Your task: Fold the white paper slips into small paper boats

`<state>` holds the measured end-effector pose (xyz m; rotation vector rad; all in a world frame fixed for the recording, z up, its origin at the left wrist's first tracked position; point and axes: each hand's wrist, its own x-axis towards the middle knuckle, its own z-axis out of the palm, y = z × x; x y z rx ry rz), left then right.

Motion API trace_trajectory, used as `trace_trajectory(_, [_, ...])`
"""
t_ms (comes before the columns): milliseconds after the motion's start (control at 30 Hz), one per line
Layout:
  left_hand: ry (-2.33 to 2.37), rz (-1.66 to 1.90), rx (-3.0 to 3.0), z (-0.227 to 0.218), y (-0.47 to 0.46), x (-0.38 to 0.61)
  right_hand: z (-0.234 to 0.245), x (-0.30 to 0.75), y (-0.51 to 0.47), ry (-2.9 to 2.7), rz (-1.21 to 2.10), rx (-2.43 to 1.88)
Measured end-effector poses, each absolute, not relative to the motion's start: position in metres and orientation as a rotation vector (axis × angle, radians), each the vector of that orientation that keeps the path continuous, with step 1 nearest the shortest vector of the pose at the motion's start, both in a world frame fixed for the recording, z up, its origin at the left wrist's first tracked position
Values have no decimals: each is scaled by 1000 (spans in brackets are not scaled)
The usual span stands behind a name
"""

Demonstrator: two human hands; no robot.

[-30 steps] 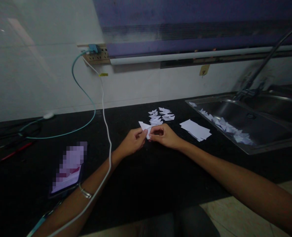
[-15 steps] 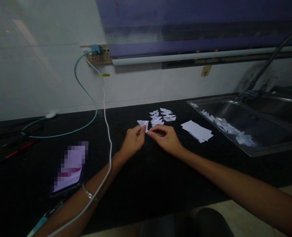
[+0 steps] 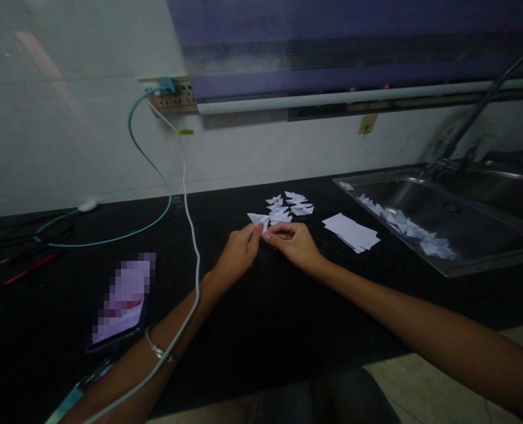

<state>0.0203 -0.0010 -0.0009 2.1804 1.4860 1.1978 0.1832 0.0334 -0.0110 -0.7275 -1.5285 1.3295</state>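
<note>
Folded paper point(image 3: 257, 218) is sitting flatter than a second ago — top edge now running near level, left corner no longer peaking up. Left hand point(image 3: 239, 250) is pointing its thumb more upright; less paper is showing below it. Right hand point(image 3: 300, 247) is bringing its fingertips closer together — now at the paper's lower end.

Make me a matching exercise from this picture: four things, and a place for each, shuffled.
1. Folded paper
2. Blank sheets
3. Phone
4. Teal cable

A. Beside the left forearm
B. Running up to the wall sockets
C. Pinched in the left hand
D. Lying flat near the sink

Pairs: 1-C, 2-D, 3-A, 4-B
</note>
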Motion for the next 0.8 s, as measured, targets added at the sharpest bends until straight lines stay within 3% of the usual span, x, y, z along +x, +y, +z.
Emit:
trace_trajectory(300, [1044, 1355, 1679, 0, -3, 19, -2, 183, 30, -1198, 1959, -451])
trace_trajectory(800, [954, 1411, 1661, 6, -5, 18, -4, 183, 31, -1241, 1983, -447])
